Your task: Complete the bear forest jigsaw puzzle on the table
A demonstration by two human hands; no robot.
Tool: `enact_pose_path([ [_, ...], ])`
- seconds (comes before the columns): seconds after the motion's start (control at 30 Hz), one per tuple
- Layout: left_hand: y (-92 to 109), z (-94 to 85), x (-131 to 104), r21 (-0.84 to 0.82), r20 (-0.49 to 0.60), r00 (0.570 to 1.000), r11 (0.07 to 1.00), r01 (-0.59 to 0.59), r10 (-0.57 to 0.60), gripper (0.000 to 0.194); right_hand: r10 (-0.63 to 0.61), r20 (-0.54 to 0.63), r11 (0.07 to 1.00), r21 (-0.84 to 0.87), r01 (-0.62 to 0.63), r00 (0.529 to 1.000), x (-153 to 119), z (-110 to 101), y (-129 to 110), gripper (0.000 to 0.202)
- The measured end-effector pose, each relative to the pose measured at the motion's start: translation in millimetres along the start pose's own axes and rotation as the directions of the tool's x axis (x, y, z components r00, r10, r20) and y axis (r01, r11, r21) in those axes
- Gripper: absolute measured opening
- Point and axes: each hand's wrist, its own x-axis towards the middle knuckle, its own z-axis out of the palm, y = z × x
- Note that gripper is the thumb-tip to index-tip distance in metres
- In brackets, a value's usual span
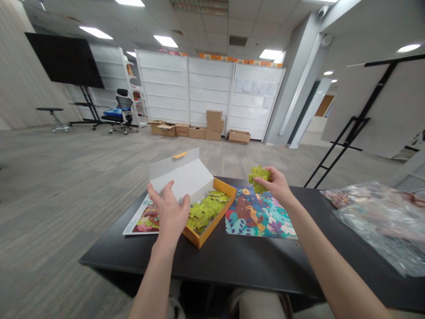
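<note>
My right hand point(277, 186) grips a clump of green jigsaw puzzle pieces point(258, 177), raised over the far part of a colourful picture sheet point(254, 215) with animals and plants. Fingers spread, my left hand point(171, 210) is at the left side of an open cardboard box point(212, 228) with orange-yellow walls. Whether it touches the box cannot be made out. Inside the box lie many more green puzzle pieces point(207, 208). The white lid point(186, 175) stands tilted back behind them. A printed sheet point(142, 221) lies partly under the box and behind my left hand.
All this rests on a black table point(215, 270). Clear plastic bags point(381, 221) with contents hard to make out cover its right end. Beyond the table are cardboard boxes point(214, 126), an office chair point(121, 110), a screen on a stand point(66, 60) and a board on a black stand point(375, 106).
</note>
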Motion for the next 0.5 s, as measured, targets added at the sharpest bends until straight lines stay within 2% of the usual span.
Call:
enact_pose_path([
  [0.07, -1, 1.0, 0, -0.007, -0.007, 1.0, 1.0, 0.008, -0.008, 0.06, -0.06, -0.136, 0.962, -0.271, 0.022, 0.989, -7, -18, 29, 0.052],
  [0.1, -2, 1.5, 0, -0.005, -0.01, 1.0, 1.0, 0.005, -0.005, 0.058, -0.115, -0.165, 0.909, -0.415, 0.037, 0.98, -10, -24, 40, 0.048],
  [0.13, -2, 1.9, 0, -0.001, -0.013, 1.0, 1.0, -0.006, 0.006, 0.057, -0.179, -0.161, 0.837, -0.543, 0.064, 0.971, -14, -27, 50, 0.041],
  [0.2, -3, 2.1, -1, 0.008, -0.02, 0.999, 0.999, -0.043, 0.043, 0.055, -0.257, -0.048, 0.665, -0.734, 0.14, 0.965, -20, -28, 59, 0.03],
  [0.3, -2, 0.3, -5, 0.009, -0.032, 0.996, 0.997, -0.081, 0.082, 0.051, -0.229, 0.128, 0.482, -0.846, 0.227, 0.965, -25, -23, 56, 0.025],
  [0.43, 2, -4.5, -9, -0.009, -0.055, 0.995, 0.997, -0.083, 0.082, 0.048, -0.081, 0.238, 0.391, -0.886, 0.25, 0.968, -28, -14, 42, 0.022],
  [0.5, 3, -6.0, -10, -0.056, -0.062, 0.997, 0.997, -0.056, 0.053, 0.054, -0.007, 0.314, 0.369, -0.882, 0.294, 0.949, -31, -11, 38, 0.02],
])
